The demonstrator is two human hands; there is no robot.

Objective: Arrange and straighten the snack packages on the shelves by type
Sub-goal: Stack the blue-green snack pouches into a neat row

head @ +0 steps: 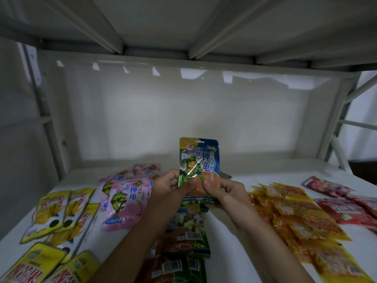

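Blue-green packet [201,160] stands upright in the air above the shelf [234,231], gripped at its lower part by both hands, its long axis running straight up and down with the printed face toward the camera. The left hand [173,183] pinches the packet's lower left corner, fingers curled round the edge. The right hand [224,190] pinches the lower right side, thumb on the front. Neither hand is open and neither holds anything else. Both sit at the same end of the packet, so its top edge is free and points away from the fingers toward the back wall of the shelf.

Taking the packet as the landmark: directly below it, under the wrists, lies a row of green packets [187,233] that look like the same kind, some turned barcode side up. Just left of it is the pink pile [124,201]; farther left, the yellow packets [59,219]. To the right of it lie the orange packets [289,217], and beyond them the red packets [346,209].

My reading is that the packet belongs with the green row beneath it, so the coming move is a short drop toward the person, tipping the long axis flat to match that row. Both hands are equally near. The left one is closer to the pink pile, which it should avoid nudging.
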